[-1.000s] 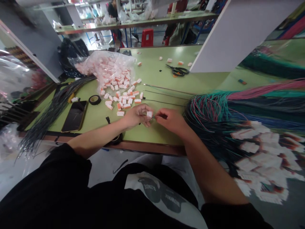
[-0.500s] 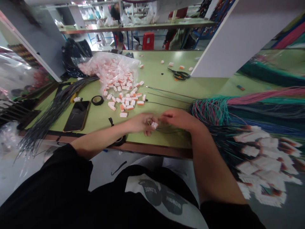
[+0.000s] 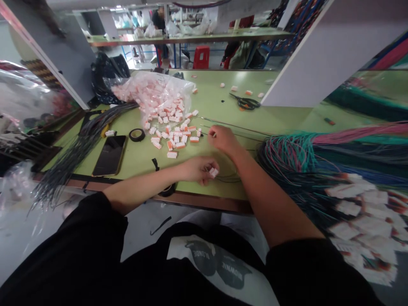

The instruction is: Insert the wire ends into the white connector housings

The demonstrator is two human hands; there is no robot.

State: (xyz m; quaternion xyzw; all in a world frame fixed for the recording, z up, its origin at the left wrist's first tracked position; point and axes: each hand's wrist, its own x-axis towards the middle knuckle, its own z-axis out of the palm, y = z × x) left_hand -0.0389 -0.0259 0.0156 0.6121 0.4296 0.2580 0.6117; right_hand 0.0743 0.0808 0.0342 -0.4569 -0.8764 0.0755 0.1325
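Note:
Near the front of the green table (image 3: 191, 187), my left hand (image 3: 200, 168) pinches a small white connector housing (image 3: 213, 172). Thin dark wires (image 3: 228, 178) trail from it to the right. My right hand (image 3: 223, 138) is farther forward, its fingers curled together over the ends of single wires (image 3: 236, 124) laid across the table. Whether a wire is between those fingertips is hidden. Just left of that hand lie loose white-and-orange connector housings (image 3: 178, 138), spilling from a clear plastic bag (image 3: 156, 87).
A phone (image 3: 110, 156), a roll of black tape (image 3: 137, 134) and grey wires (image 3: 95, 140) lie left. Scissors (image 3: 245, 102) rest near a white panel (image 3: 296, 63). On the right are green and pink wire bundles (image 3: 290, 148) with many white connectors (image 3: 363, 212). A person (image 3: 158, 21) stands far back.
My right hand has moved forward and left, away from my left hand, to the wire ends. My left hand still holds the connector housing. The whole view has shifted slightly.

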